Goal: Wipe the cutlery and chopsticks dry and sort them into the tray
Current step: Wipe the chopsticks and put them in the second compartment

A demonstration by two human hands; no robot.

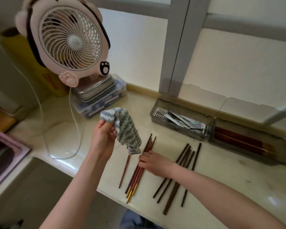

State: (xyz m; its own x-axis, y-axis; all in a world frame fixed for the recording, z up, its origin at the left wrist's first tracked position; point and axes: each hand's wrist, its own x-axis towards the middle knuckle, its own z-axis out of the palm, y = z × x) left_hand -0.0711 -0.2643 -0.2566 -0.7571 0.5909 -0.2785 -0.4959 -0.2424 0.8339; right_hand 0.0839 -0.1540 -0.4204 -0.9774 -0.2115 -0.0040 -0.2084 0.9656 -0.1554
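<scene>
My left hand holds up a grey-and-white striped cloth above the counter. My right hand lies on a bundle of red chopsticks with gold tips, fingers curled over them. A single red chopstick lies apart to their left. Several dark brown chopsticks lie to the right, partly under my forearm. Behind, a grey tray holds metal cutlery, and a second grey tray holds red chopsticks.
A pink fan stands on stacked metal tins and a plastic box at the back left. Its white cord loops over the counter. A sink edge is at the far left. The counter's front edge runs below the chopsticks.
</scene>
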